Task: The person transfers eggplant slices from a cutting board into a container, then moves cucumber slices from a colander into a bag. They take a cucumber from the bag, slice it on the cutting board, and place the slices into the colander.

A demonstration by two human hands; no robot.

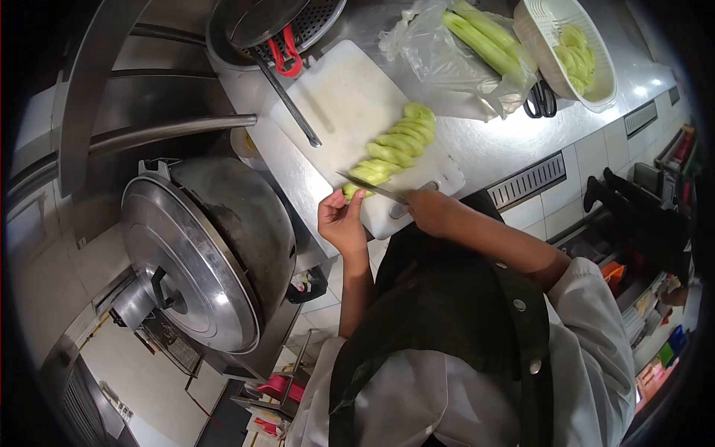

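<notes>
My left hand [341, 220] pinches the end of a pale green vegetable piece [350, 191] at the near edge of a white cutting board [339, 97]. My right hand [432, 210] grips the handle of a knife [372, 188], whose blade lies across that end piece. A row of cut green slices [398, 138] fans away from the blade across the board.
A plastic bag of long green stalks [477, 45] and a white basket [599, 82] with more slices sit beyond the board, with black scissors [540, 100] between them. A ladle handle [290, 104] rests on the board. To the left a big wok has its steel lid [186, 261] tilted on it.
</notes>
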